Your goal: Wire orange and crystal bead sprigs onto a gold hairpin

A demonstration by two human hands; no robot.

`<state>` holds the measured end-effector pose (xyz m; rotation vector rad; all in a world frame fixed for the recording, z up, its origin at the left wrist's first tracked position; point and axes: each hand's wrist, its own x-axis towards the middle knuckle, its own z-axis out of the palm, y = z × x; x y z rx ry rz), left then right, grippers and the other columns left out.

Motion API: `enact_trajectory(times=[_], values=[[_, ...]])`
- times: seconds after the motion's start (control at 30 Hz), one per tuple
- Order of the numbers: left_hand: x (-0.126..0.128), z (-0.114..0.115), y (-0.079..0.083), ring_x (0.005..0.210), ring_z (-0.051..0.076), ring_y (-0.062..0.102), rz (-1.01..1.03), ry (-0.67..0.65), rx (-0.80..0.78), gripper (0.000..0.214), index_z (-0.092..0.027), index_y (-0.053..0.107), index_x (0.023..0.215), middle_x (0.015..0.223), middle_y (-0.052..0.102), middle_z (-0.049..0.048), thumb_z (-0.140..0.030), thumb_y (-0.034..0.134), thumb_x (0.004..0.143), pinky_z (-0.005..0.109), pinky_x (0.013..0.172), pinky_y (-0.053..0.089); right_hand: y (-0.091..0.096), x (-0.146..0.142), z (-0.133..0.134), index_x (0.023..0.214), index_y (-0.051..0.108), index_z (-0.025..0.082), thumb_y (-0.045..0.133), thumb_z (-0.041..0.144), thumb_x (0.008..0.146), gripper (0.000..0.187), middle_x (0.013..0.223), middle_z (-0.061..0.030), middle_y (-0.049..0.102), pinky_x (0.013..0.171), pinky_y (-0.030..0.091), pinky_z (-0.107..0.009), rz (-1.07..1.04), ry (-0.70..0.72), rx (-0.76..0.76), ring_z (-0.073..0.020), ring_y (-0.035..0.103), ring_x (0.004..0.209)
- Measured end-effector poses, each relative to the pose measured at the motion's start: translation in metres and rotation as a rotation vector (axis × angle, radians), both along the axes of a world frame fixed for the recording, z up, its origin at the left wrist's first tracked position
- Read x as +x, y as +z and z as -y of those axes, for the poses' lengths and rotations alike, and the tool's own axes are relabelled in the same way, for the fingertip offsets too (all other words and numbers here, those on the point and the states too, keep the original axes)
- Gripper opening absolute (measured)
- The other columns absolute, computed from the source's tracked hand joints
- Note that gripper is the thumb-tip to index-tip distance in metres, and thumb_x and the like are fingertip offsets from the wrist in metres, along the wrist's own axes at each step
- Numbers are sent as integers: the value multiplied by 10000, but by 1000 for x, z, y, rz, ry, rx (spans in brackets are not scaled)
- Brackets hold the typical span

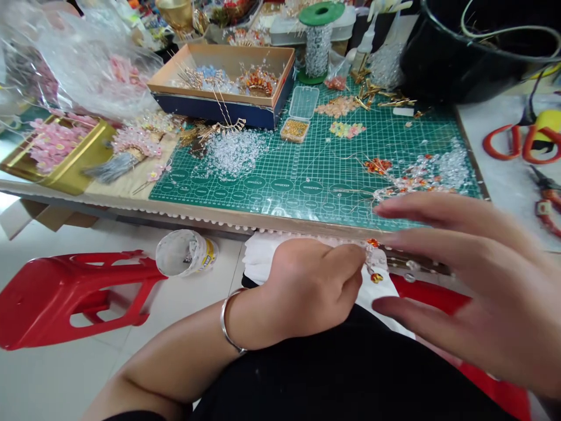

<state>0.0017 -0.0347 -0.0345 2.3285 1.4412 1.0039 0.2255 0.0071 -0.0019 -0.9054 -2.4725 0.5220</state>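
Observation:
In front of my lap, my left hand (318, 286) is closed in a pinch around a small beaded spray (372, 260) of orange, gold and clear beads. Part of the spray is hidden inside the fingers. To its right, my right hand (473, 280) is spread, thumb and fingers apart, blurred by motion and holding nothing that I can see. Just beyond the right fingertips, orange and clear beaded wire sprays (407, 181) lie on the green cutting mat (280, 187). A heap of clear beads (236, 149) sits farther left on the mat.
A box of beaded hair pieces (223, 105) stands at the back. Beside it are a green spool (318, 44) and a small bead case (294, 130). Orange-handled scissors (504, 143) and pliers (547, 193) lie right. A red stool (87, 292) and a tub (186, 252) stand on the floor.

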Motion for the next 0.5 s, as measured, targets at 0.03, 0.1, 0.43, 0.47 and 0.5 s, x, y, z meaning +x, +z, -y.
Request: enact_trajectory(times=[0.03, 0.1, 0.43, 0.47, 0.5], values=[[1, 0, 1, 493, 120, 509, 1, 1, 25, 225, -183, 691, 809, 564, 614, -25, -166, 511, 943, 301, 515, 349, -3, -6, -6, 1350, 520, 305, 686, 376, 920, 466, 1496, -92, 489, 1048, 533, -432, 22, 82, -12, -332, 502, 1389], [2, 1, 1, 469, 115, 475, 2, 19, 77, 228, -172, 698, 802, 531, 579, -29, -138, 515, 934, 306, 500, 324, -10, -16, -13, 1328, 491, 268, 639, 362, 954, 413, 1395, -110, 539, 972, 576, -380, 17, 171, -72, -285, 574, 1299], [2, 4, 2, 459, 119, 446, -62, -2, 46, 253, -174, 680, 765, 521, 542, -24, -160, 495, 937, 313, 495, 288, -10, -21, 5, 1169, 565, 236, 620, 203, 928, 249, 1184, -87, 612, 879, 598, -360, -78, 34, -13, -229, 653, 1081], [3, 3, 3, 460, 119, 443, -47, 0, 23, 256, -174, 676, 758, 521, 540, -23, -167, 494, 937, 310, 494, 294, -9, -22, 6, 1162, 571, 219, 609, 180, 942, 227, 1178, -98, 615, 883, 597, -353, -72, 32, 50, -221, 657, 1065], [3, 3, 4, 464, 119, 446, -29, 0, -8, 260, -176, 673, 754, 523, 539, -22, -173, 491, 939, 305, 496, 307, -8, -23, 7, 1151, 575, 205, 600, 156, 950, 208, 1171, -105, 620, 891, 596, -348, -66, 31, 107, -214, 660, 1055]])
